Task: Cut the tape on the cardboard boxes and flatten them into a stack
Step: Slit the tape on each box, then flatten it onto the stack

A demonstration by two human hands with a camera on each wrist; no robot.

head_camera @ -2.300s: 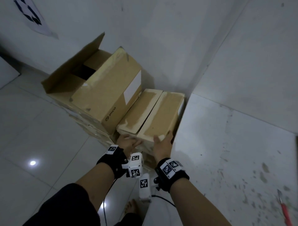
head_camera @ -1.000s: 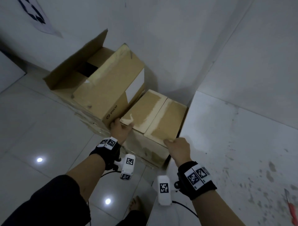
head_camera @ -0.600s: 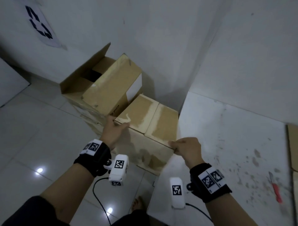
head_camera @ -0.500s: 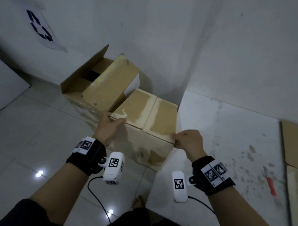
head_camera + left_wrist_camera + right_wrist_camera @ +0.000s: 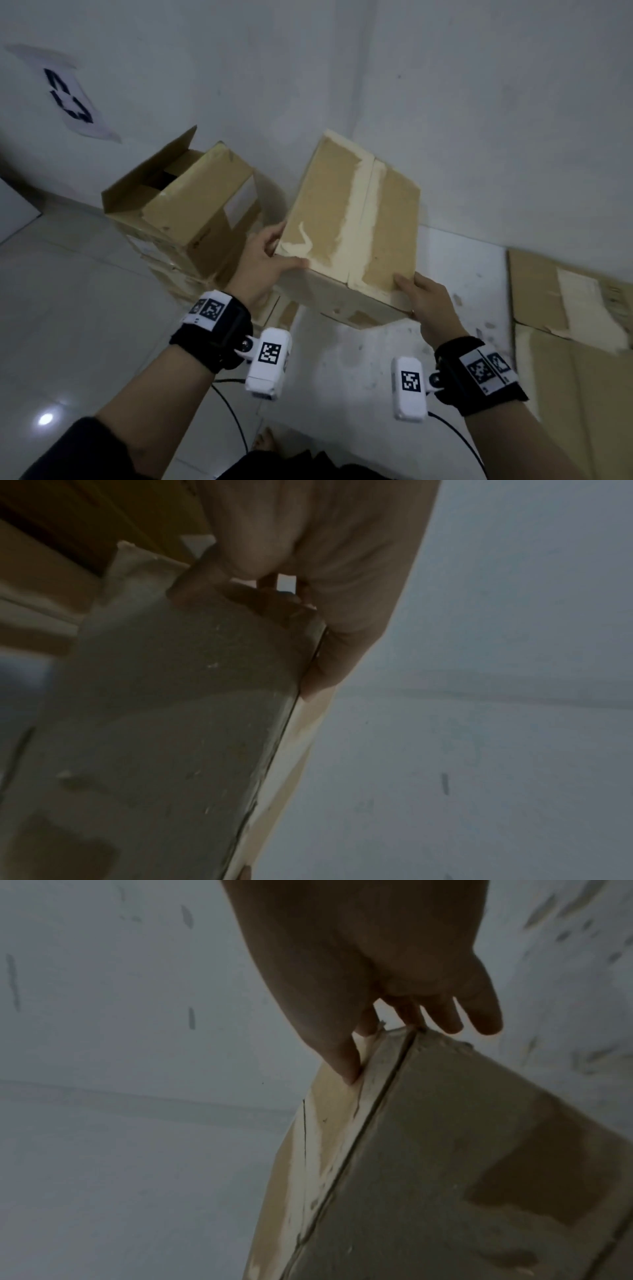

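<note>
While the sign is hanging on the wall at far left, an open box is sitting on the floor beside it, its flaps standing up and a white label facing right. Just right of that, the left hand is gripping the near left corner of the taped box: the thumb is lying along the top near edge and the fingers are curling round the left side. In the left wrist view, the left hand is wrapping the corner of the taped box, thumb on one face, fingers on the adjoining face. The taped box is being held up, tilted toward the camera, clear of the floor and of the slab below it. Pale tape is running down the seam of its top face. At the near right corner the right hand is holding the box, thumb pressing on top. In the right wrist view, the right hand is pinching that corner of the taped box, thumb on the top face and fingers spread loosely over the side. At far right, flattened cardboard is lying on the slab.
</note>
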